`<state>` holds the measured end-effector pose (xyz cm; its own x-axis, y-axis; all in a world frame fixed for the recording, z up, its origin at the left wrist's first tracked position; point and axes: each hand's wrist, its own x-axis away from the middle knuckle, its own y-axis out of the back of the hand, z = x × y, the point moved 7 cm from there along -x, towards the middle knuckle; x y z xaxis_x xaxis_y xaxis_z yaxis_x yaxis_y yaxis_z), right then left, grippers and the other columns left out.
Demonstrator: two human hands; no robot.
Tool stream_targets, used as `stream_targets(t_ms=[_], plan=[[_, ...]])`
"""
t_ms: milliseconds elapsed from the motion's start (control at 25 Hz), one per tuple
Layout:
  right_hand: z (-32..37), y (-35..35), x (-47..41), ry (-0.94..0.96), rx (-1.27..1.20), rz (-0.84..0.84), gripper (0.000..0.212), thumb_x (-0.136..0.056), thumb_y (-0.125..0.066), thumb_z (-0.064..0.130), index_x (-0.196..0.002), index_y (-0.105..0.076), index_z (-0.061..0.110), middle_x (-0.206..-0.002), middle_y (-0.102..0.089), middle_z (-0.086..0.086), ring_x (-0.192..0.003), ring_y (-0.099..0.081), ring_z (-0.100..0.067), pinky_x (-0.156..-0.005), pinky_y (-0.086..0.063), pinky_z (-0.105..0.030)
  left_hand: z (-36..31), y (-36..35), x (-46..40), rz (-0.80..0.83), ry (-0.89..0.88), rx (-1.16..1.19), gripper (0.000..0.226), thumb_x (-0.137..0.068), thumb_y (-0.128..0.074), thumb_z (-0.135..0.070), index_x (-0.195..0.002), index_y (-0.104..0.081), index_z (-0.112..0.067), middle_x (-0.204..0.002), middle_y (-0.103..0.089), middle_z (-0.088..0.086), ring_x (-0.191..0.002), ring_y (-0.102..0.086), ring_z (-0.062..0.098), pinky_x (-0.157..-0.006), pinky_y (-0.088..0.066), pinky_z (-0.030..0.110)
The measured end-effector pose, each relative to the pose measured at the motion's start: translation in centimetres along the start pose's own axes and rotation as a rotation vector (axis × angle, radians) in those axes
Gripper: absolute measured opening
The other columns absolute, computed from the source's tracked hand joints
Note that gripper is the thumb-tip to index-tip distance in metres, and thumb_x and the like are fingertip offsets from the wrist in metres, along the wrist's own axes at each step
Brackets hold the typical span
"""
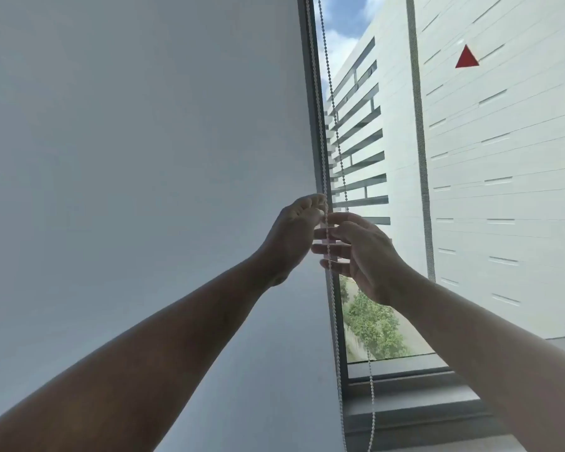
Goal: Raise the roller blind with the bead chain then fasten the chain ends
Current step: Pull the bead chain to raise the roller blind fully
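Observation:
A pale grey roller blind (144,158) fills the left half of the view and hangs down past the bottom edge. Along its right edge runs a white bead chain (338,148) in two strands, from the top of the frame down past the sill. My left hand (292,233) is closed around the left strand at about mid-height. My right hand (362,252) sits just to its right, fingers spread and slightly curled, touching the chain without a clear grip on it.
A dark window frame post (317,125) stands behind the chain. The grey window sill (411,399) lies at lower right. Through the glass I see a white building (503,158), trees below and a red triangle sticker (467,57).

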<state>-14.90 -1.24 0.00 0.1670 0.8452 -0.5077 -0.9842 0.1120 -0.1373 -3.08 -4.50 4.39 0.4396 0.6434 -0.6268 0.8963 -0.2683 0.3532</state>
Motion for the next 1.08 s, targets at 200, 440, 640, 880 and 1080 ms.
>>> stream_targets(t_ms=[200,440,640,880,1080], plan=[[-0.7,-1.6,0.3,-0.001,-0.07,0.099,0.033,-0.095,-0.04,0.001,-0.095,-0.072,0.01,-0.066,-0.059,-0.003,-0.047,-0.044,-0.012,-0.043,-0.034,-0.023,-2.9,0.7,-2.0,-0.105,0.034,0.255,0.032,-0.105,-0.033,-0.012,-0.122,-0.06,-0.01,-0.116,-0.075,0.008,-0.111,-0.07,0.027,-0.096,-0.055,0.037],[-0.7,-1.6,1.7,0.103,-0.012,-0.012,0.052,-0.09,-0.031,0.002,-0.046,-0.044,0.027,-0.044,-0.034,0.011,-0.037,-0.023,-0.009,-0.038,-0.019,-0.019,-4.9,-1.5,-2.6,0.019,0.097,0.678,0.034,-0.096,-0.033,-0.01,-0.083,-0.063,-0.011,-0.063,-0.03,0.002,-0.051,-0.023,0.014,-0.044,-0.025,0.024],[-2.3,-1.7,2.6,0.053,-0.044,-0.002,0.053,-0.095,-0.033,0.004,-0.047,-0.043,0.025,-0.043,-0.032,0.009,-0.034,-0.021,-0.01,-0.037,-0.018,-0.018,-3.2,-2.3,-1.5,-0.024,0.129,0.653,0.029,-0.09,-0.03,-0.012,-0.064,-0.04,-0.019,-0.069,-0.01,0.002,-0.051,-0.006,0.016,-0.042,-0.012,0.022],[-5.3,-1.3,3.7,0.005,-0.045,0.033,0.052,-0.095,-0.032,0.005,-0.047,-0.042,0.024,-0.043,-0.03,0.011,-0.034,-0.021,-0.009,-0.038,-0.016,-0.018,-0.4,-3.5,-0.6,-0.027,0.201,0.578,0.028,-0.085,-0.029,-0.015,-0.059,-0.034,-0.022,-0.048,-0.02,-0.006,-0.04,-0.011,0.012,-0.038,-0.017,0.016],[-11.8,0.7,5.8,-0.149,0.148,0.123,0.044,-0.099,-0.037,0.006,-0.062,-0.057,0.02,-0.052,-0.05,0.001,-0.044,-0.038,-0.014,-0.041,-0.03,-0.022,6.6,-5.7,3.0,-0.008,0.23,0.519,0.027,-0.083,-0.032,-0.02,-0.056,-0.032,-0.022,-0.046,-0.024,-0.005,-0.039,-0.014,0.012,-0.041,-0.021,0.016]])
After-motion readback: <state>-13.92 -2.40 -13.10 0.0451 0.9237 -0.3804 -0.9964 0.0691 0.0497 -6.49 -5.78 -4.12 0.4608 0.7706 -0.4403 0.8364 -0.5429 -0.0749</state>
